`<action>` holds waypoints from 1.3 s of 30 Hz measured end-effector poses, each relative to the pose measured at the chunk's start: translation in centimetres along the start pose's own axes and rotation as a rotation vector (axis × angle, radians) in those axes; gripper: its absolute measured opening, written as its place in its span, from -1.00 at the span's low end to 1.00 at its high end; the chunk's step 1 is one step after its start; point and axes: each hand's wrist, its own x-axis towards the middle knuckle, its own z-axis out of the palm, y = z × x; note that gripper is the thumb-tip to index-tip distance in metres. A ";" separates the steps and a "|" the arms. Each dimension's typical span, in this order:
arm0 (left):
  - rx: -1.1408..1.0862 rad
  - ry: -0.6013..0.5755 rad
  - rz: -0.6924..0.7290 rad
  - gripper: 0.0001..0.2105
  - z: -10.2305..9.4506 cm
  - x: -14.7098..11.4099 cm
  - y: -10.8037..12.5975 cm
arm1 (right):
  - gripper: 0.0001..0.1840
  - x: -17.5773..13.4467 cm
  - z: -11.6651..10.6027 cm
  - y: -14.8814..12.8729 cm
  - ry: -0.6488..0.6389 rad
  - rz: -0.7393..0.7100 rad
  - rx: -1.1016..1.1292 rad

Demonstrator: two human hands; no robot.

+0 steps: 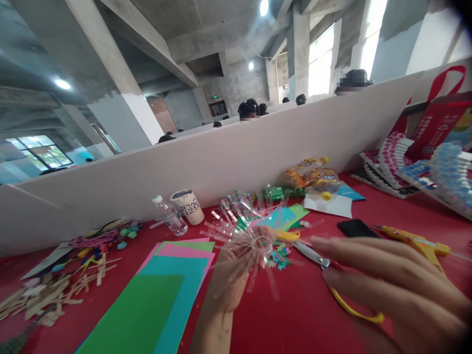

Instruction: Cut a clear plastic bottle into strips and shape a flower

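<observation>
One hand, the left [232, 260], grips fringed plastic [254, 244]; right hand [401, 285] stretches leftward.

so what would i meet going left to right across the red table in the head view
Wooden sticks, stacked paper sheets, left hand holding fringed clear plastic, black phone, yellow glue gun.

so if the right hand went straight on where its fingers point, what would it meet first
Probably the scissors, just ahead of the right hand in this view; depth is unclear, so it might pass over them toward the clear plastic strips.
</observation>
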 end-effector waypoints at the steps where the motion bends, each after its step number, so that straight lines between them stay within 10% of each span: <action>1: -0.010 -0.024 -0.019 -0.75 0.1 0.0 0.0 | -0.75 0.2 -0.1 0.4 -0.008 0.010 -0.013; 7: -0.072 -0.094 -0.085 -0.75 0.6 0.1 0.3 | -0.66 1.6 -0.4 1.1 -0.185 0.033 -0.010; 39: -0.131 -0.081 -0.162 -0.76 0.4 -0.1 0.4 | -0.72 1.2 1.6 -0.1 -0.244 0.024 0.044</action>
